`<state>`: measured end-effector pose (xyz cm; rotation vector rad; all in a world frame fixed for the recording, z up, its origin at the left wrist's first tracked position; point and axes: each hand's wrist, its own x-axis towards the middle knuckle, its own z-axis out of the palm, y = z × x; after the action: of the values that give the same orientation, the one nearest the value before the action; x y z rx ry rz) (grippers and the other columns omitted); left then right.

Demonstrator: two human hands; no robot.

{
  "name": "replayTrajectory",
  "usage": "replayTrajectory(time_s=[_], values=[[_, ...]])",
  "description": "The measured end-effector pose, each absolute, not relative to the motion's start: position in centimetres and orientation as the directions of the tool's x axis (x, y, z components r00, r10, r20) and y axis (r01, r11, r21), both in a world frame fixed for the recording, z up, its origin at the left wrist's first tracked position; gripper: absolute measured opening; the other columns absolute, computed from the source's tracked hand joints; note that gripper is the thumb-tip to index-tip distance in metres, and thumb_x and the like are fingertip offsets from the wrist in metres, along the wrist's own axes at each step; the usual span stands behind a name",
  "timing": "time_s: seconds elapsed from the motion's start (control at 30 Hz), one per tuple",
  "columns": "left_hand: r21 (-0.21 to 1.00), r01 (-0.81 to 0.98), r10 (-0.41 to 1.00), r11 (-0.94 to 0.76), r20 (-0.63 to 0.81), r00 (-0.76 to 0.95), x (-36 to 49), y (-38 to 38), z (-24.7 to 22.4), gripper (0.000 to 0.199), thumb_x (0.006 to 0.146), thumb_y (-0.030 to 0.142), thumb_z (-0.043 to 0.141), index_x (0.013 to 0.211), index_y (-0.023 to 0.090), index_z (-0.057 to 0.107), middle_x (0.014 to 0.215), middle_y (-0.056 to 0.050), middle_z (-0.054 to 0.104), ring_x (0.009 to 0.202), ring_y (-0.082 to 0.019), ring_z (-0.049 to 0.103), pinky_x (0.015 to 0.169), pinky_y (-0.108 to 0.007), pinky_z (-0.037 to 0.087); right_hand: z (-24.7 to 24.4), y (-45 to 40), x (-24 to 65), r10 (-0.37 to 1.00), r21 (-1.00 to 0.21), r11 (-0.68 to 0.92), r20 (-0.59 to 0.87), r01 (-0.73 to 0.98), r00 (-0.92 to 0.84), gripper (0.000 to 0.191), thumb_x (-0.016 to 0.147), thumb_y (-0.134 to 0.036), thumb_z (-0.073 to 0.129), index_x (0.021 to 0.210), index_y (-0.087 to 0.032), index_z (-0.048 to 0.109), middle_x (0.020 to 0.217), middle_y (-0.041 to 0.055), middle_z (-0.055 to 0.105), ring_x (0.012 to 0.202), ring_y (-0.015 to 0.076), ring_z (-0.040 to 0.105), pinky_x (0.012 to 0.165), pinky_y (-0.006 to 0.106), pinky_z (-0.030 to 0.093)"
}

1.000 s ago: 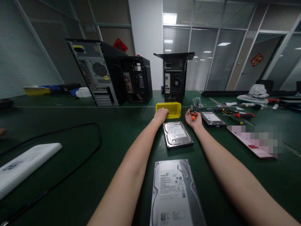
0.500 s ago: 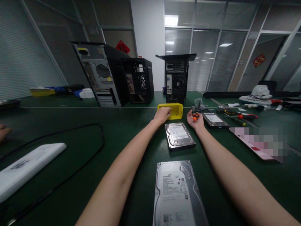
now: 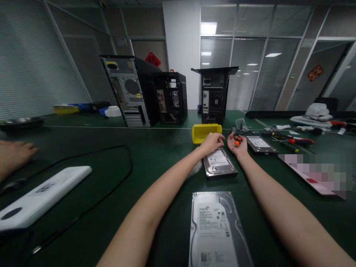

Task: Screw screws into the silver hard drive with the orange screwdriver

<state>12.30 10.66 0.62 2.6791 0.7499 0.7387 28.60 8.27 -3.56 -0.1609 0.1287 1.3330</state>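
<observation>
My left hand [image 3: 213,141] is over the far end of a silver hard drive [image 3: 218,159], in front of a yellow plastic box [image 3: 198,134]. Its fingers are bunched and point toward my right hand; anything between them is too small to make out. Palm up, my right hand [image 3: 238,146] curls around a small orange-and-black tool [image 3: 238,141], probably a screwdriver, mostly hidden by the fingers. Closer to me lies a second hard drive [image 3: 214,230], label up. A third hard drive [image 3: 260,144] rests to the right of my right hand.
Computer cases [image 3: 132,91] stand at the back, another case [image 3: 214,98] right of them. Screwdrivers [image 3: 302,141] and a clear bag [image 3: 241,126] lie right. A white device [image 3: 47,193] and black cable [image 3: 111,193] lie left, near another person's hand [image 3: 15,155].
My left hand has moved from the yellow box rightward, closer to my right hand. The right hand keeps its hold. The other person's hand shows more at the left, and the view has shifted.
</observation>
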Motion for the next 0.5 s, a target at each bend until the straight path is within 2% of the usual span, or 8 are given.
replayTrajectory(time_s=[0.5], values=[[0.328, 0.512, 0.606, -0.794, 0.368, 0.705, 12.0, 10.2, 1.0, 0.030, 0.078, 0.015, 0.062, 0.106, 0.016, 0.070, 0.088, -0.003, 0.075, 0.085, -0.015, 0.068, 0.080, -0.024, 0.051, -3.6, 8.3, 28.6, 0.948, -0.080, 0.239, -0.197, -0.968, 0.250, 0.021, 0.085, -0.024, 0.043, 0.066, -0.019, 0.038, 0.075, 0.0050, 0.065, 0.068, 0.0125, 0.064, 0.058, 0.026, 0.059]])
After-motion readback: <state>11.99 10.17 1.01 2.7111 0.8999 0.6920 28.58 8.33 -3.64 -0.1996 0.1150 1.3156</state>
